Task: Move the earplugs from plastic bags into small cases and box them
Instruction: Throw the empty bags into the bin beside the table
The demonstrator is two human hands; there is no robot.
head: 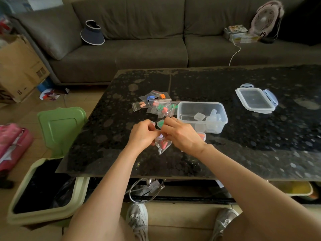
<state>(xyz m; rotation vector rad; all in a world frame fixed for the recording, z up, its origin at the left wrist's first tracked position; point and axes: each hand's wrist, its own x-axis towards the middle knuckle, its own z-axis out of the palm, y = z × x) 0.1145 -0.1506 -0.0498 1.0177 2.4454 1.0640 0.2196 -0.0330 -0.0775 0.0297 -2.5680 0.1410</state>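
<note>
Hanging over the tabletop [104, 145], a small plastic bag [162, 144] of red earplugs [163, 143] is pinched at its top by curled fingers [171, 122] of left hand [142, 134] and right hand [181, 135], with a bag pile [156, 105], clear box [202, 105] of small cases [199, 117] and lid [256, 100] seen beyond.

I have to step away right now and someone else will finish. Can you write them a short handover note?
Left hand and right hand both pinch the top of a bag of red earplugs.
More bags lie in a pile beyond.
The box is open, clear cases inside; lid to its right.
Green case and orange case by the hands seem filled, not boxed.
Left: empty bags, box cases, fit lid.
</note>
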